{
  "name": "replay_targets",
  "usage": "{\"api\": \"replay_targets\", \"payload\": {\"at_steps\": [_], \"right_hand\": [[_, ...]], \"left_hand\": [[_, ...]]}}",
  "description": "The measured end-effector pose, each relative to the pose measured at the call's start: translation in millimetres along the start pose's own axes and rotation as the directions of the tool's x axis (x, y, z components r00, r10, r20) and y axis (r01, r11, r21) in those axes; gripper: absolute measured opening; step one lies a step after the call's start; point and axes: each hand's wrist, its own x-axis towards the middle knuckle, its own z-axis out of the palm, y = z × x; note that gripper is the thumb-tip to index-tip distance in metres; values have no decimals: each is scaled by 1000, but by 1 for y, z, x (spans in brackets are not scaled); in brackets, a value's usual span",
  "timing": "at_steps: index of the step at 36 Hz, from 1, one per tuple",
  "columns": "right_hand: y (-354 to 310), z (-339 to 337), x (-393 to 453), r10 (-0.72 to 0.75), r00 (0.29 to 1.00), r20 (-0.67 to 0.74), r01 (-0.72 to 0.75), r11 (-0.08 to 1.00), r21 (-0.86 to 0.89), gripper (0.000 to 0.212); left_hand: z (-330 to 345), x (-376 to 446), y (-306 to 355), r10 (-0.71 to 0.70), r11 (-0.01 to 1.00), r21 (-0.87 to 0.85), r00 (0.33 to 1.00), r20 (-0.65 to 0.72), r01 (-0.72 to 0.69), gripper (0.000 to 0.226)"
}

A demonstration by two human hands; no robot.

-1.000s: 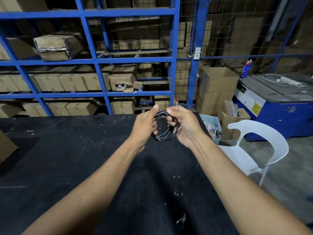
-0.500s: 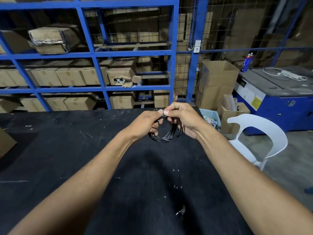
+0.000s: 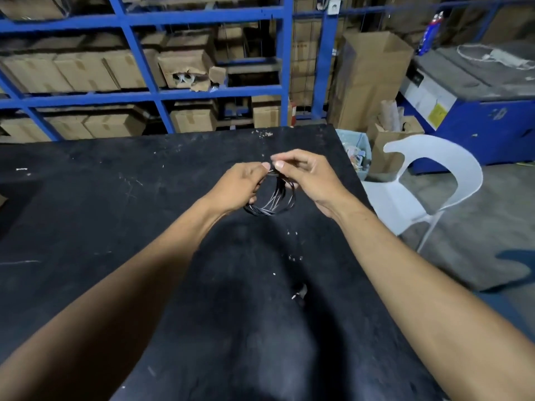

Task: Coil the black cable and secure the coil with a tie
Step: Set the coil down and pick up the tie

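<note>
The black cable (image 3: 272, 208) hangs as a small round coil of several glossy loops above the black table (image 3: 115, 215). My left hand (image 3: 240, 188) grips the coil's left side, thumb and forefinger pinched at its top. My right hand (image 3: 307, 176) pinches the same top spot from the right, so the fingertips of both hands meet there. Something thin sits between the fingertips; whether it is a tie I cannot tell. The upper part of the coil is hidden by my fingers.
A small dark scrap (image 3: 301, 292) lies on the table nearer to me. A white plastic chair (image 3: 419, 186) stands just past the table's right edge, with a bin (image 3: 354, 149) and cardboard boxes (image 3: 367, 79) behind it. Blue shelving (image 3: 202, 92) with cartons runs along the far side.
The view has tilted down, so the hands and coil sit lower against the table. Both hands have shifted their pinch to the top of the coil, which now hangs below the fingertips.
</note>
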Motion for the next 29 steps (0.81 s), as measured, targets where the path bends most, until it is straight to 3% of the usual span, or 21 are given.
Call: {"api": "replay_targets", "payload": {"at_steps": [7, 12, 16, 18, 21, 23, 26, 29], "right_hand": [[87, -43, -26, 188, 970, -156, -211, 966, -147, 27], [181, -59, -69, 413, 882, -226, -471, 790, -393, 24], [235, -52, -102, 513, 829, -223, -545, 651, -529, 15], [250, -43, -110, 512, 824, -242, -552, 630, -545, 19], [265, -29, -106, 547, 780, -305, -621, 616, -484, 12], [273, -21, -97, 583, 738, -338, -673, 601, -432, 23], [278, -10, -87, 581, 739, -341, -669, 569, -479, 33], [279, -3, -79, 594, 733, -331, -667, 533, -520, 21]], "left_hand": [[14, -6, -53, -109, 994, -31, 993, -43, 107, 46], [25, -9, -83, -166, 985, -62, 984, -61, 162, 43], [31, -8, -100, -174, 985, -5, 982, -72, 174, 42], [32, -9, -106, -150, 987, 45, 985, -82, 154, 39], [33, -11, -116, -151, 989, -9, 986, -76, 150, 40], [35, -12, -123, -163, 986, -31, 983, -87, 161, 40], [38, -15, -131, -195, 979, -73, 976, -92, 188, 38], [40, -19, -136, -213, 975, -73, 974, -78, 207, 42]]}}
